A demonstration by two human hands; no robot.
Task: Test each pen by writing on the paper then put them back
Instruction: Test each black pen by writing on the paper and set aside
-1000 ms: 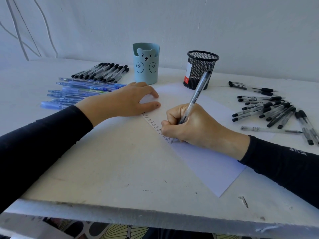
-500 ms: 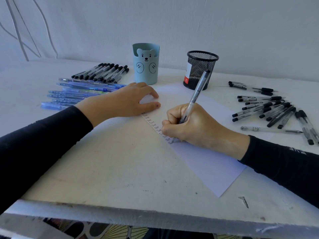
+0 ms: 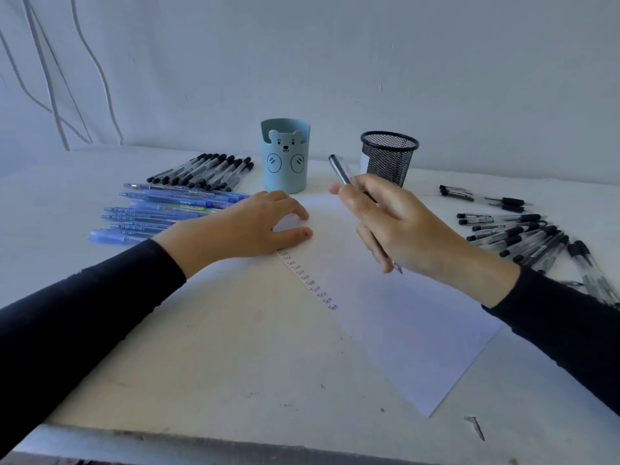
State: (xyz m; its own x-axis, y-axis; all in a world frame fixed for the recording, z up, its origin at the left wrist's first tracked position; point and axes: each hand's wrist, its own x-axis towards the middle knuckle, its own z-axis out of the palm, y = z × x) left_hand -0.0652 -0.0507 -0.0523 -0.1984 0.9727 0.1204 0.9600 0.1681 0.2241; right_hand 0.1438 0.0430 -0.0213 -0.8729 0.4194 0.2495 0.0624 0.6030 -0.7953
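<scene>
A pen [image 3: 339, 171] is gripped in the right hand [image 3: 399, 226] over the paper [image 3: 419, 333], its capless tip pointing near and its other end pointing far-left. The left hand [image 3: 248, 226] is laid flat on the paper's far-left part, fingers spread. A column of handwritten "Test" words [image 3: 308, 280] is seen along the paper's left edge. On the white table [image 3: 218, 357], a blue bear cup [image 3: 285, 162] and a black mesh cup [image 3: 389, 159] are stood at the far side. Blue pens [image 3: 161, 209] and black-capped pens [image 3: 204, 171] are laid at the left; more black pens [image 3: 516, 236] are scattered at the right.
</scene>
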